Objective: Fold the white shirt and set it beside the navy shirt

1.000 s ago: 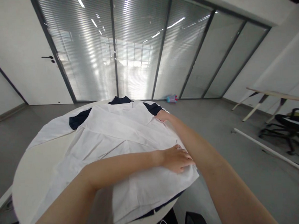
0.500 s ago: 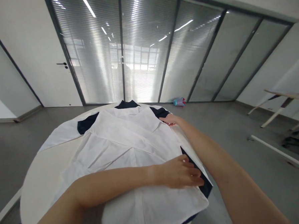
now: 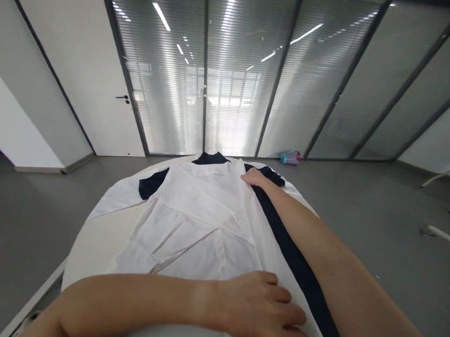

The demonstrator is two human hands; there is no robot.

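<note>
A white shirt (image 3: 208, 209) with a button placket lies spread out on a white round-ended table (image 3: 100, 240). Dark navy cloth (image 3: 285, 241) shows beneath it along the right side, at the collar end and near both shoulders. Up by the right shoulder, my right hand (image 3: 254, 177) pinches the shirt's edge. My left hand (image 3: 264, 307) reaches across the lower part, its curled fingers gripping the same side of the shirt closer to me; the fingertips are partly hidden. Between the two hands the white edge is turned inward in a long fold.
A blue and pink bundle (image 3: 290, 158) lies on the grey floor by the glass partition (image 3: 228, 78). At the left is a white door (image 3: 93, 105) with a dark handle. White furniture legs (image 3: 447, 237) stand at the right.
Both hands have drawn the shirt's right edge inward, so a longer navy strip shows. My left hand has come down toward me with the cloth. The view has turned slightly left.
</note>
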